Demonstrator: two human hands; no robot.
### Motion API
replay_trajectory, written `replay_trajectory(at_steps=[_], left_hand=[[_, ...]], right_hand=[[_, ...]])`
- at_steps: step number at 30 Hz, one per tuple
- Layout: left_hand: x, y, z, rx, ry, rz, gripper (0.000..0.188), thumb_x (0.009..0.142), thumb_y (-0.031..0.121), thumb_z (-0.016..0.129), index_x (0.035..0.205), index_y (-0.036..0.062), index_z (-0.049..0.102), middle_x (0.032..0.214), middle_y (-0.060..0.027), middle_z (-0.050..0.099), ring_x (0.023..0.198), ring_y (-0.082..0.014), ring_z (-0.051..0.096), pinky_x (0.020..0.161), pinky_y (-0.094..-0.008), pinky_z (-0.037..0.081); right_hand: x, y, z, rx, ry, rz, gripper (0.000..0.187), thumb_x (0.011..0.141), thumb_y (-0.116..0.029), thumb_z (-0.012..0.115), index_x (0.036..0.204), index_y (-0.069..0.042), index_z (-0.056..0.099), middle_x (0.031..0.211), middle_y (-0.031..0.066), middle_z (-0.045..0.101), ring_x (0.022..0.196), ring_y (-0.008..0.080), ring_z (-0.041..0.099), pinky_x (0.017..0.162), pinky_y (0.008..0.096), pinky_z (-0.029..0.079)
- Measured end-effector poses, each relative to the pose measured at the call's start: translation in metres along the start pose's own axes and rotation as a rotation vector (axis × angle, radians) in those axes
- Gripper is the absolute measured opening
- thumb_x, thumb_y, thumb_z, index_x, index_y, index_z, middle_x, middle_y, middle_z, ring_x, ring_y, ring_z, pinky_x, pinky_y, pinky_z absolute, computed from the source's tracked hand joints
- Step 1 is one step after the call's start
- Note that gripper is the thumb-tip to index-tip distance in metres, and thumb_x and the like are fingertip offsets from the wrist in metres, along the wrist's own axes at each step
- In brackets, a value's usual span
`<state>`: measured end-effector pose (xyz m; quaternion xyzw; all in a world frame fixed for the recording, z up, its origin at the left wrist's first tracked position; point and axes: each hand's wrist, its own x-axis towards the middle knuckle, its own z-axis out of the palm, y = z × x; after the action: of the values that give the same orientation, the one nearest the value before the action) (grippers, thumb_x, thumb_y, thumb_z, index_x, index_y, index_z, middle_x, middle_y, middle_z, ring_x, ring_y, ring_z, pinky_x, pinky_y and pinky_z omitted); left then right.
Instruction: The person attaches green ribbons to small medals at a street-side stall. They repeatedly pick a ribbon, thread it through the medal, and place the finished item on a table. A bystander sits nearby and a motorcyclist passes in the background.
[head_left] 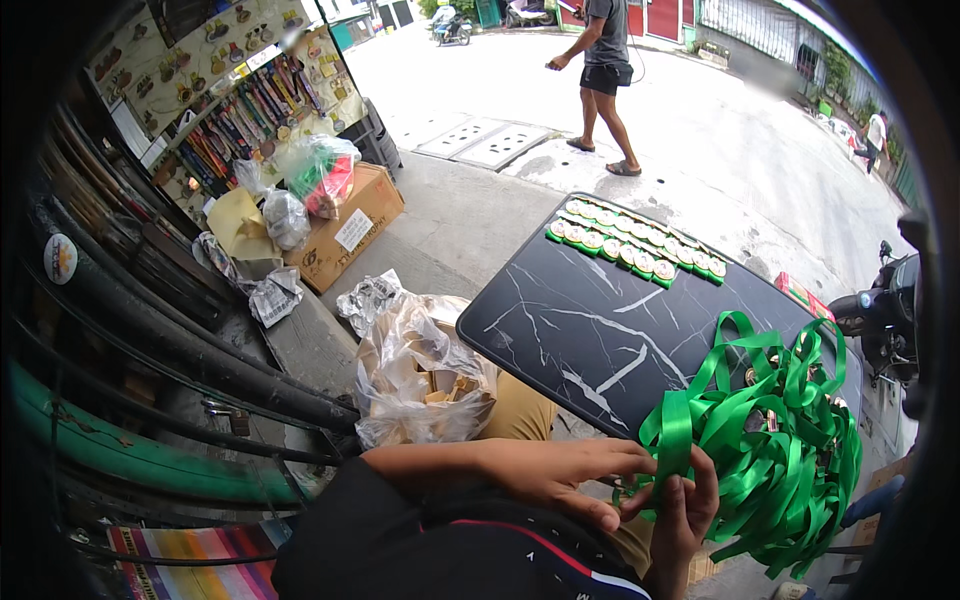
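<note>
Left hand's [560,475] fingertips overlap edge of green ribbon [676,430]; contact unclear. Right hand [690,500] shows, but its forearm mostly cut off by lower edge. Medals inside ribbon pile [740,495] mostly buried; pile hides table's [560,320] near right part. Designs on laid-out medals [664,270] too small to tell. Walker's [605,45] head beyond top edge. Motorcycle [882,318] cut by dark rim. Distant pedestrian [876,138] tiny, indistinct.
</note>
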<state>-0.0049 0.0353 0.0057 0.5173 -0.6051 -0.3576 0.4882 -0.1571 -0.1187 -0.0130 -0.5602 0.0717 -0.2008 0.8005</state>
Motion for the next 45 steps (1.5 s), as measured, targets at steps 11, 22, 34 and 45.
replay_trajectory(at_steps=[11,22,34,45], left_hand=[[0.006,0.023,-0.014,-0.354,0.591,0.057,0.020,0.093,-0.002,0.057,0.112,-0.0067,0.062,0.103,-0.0152,0.069,0.102,-0.0224,0.067,0.090,-0.0340,0.055],[0.030,0.040,-0.011,-0.301,0.414,0.008,0.019,0.091,-0.003,0.059,0.109,-0.0047,0.065,0.104,-0.0147,0.070,0.101,-0.0221,0.068,0.092,-0.0347,0.052],[0.033,0.015,-0.010,0.110,0.361,0.085,0.025,0.080,0.002,0.073,0.104,0.0086,0.070,0.102,-0.0041,0.073,0.105,-0.0201,0.067,0.110,-0.0469,0.033],[0.030,0.012,-0.009,0.284,0.488,0.172,0.016,0.076,0.012,0.077,0.091,0.0123,0.071,0.087,0.0005,0.071,0.087,-0.0178,0.068,0.098,-0.0426,0.043]], right_hand=[[-0.002,0.036,-0.001,-0.315,-0.081,0.018,0.041,0.097,-0.005,0.052,0.136,-0.002,0.042,0.091,0.0142,0.071,0.078,0.0173,0.069,0.059,0.0256,0.053],[0.005,0.018,-0.010,-0.282,-0.150,0.000,0.017,0.088,0.008,0.057,0.102,0.003,0.065,0.088,0.0102,0.072,0.083,0.0162,0.069,0.078,0.0289,0.052],[0.005,0.025,-0.010,-0.295,0.021,-0.204,0.016,0.086,0.005,0.065,0.103,0.005,0.064,0.087,0.0101,0.070,0.076,0.0110,0.064,0.069,0.0253,0.049],[0.012,0.024,0.005,-0.429,0.011,-0.146,0.019,0.090,0.002,0.061,0.108,0.005,0.064,0.088,0.0100,0.069,0.081,0.0131,0.066,0.072,0.0257,0.049]])
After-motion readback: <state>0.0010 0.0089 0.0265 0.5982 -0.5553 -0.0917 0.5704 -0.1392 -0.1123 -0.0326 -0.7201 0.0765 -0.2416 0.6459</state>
